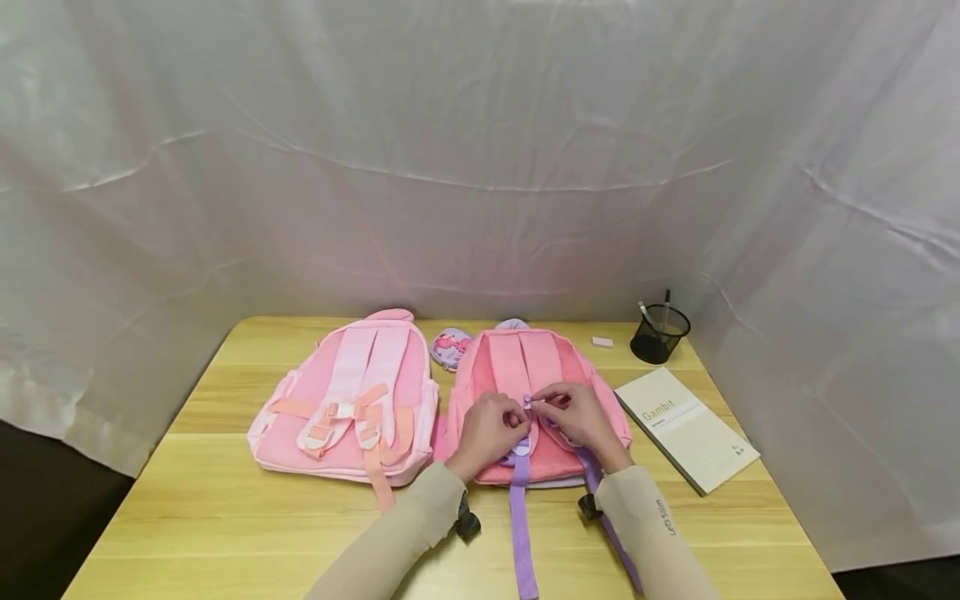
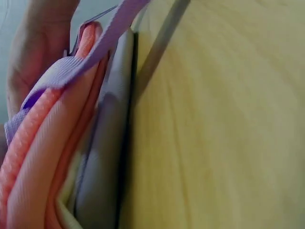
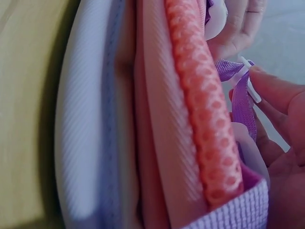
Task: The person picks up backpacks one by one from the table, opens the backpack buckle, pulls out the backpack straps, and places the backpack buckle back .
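Observation:
A coral-pink backpack (image 1: 467, 379) lies with its padded shoulder straps facing up in the head view. Between those straps is a short purple webbing strap (image 3: 244, 102) carrying a white buckle (image 3: 249, 78). My right hand (image 1: 581, 412) pinches the buckle between thumb and fingers. Beside it, the curled fingers of my left hand (image 1: 491, 429) meet the purple strap from the other side; their tips are partly hidden. A long purple strap tail (image 1: 521, 525) hangs from the backpack over the table, and another purple strap (image 1: 621, 542) runs down beside my right sleeve.
To the left lies a light pink backpack (image 1: 288, 429) with orange straps and a white buckle. A small round printed pouch (image 1: 450, 347) sits between the backpacks. On the right are a notebook (image 1: 690, 429), a black mesh pen holder (image 1: 651, 344) and a small pale block (image 1: 602, 342).

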The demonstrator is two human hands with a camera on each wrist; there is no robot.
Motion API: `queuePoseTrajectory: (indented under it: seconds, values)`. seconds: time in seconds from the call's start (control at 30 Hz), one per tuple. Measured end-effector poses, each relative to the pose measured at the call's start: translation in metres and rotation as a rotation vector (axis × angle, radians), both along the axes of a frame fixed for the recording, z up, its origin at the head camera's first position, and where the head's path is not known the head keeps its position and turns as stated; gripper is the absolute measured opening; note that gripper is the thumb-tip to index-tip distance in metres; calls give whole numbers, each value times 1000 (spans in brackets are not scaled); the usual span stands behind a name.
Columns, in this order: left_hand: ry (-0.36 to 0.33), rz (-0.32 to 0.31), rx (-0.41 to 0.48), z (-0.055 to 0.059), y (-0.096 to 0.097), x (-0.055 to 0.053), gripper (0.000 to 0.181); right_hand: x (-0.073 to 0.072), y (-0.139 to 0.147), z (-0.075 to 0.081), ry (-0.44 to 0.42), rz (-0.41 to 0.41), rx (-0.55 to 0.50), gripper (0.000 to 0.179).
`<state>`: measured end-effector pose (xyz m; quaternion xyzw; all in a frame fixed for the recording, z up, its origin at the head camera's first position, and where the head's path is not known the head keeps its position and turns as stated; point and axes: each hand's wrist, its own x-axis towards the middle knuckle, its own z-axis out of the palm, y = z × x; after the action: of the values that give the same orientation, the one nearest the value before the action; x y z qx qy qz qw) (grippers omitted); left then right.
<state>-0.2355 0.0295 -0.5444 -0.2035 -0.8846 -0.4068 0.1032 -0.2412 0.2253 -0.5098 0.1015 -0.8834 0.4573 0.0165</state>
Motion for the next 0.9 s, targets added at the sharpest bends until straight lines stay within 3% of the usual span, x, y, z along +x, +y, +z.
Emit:
queuePoseTrajectory:
  seconds: [0.2, 0.3, 0.57, 0.9]
  values:
    - [-64, 40, 81, 2, 4, -2, 10, 0, 1, 0, 14, -1, 22, 9]
    - [-87, 36, 82, 4, 3, -2, 7, 0, 1, 1, 8, -9, 21, 9]
    - [-60, -5, 69, 2, 2, -2, 7, 1, -3, 9, -8, -20, -24, 11]
    - [-85, 33, 99, 4, 4, -2, 9, 0, -3, 13, 41, -13, -2, 11]
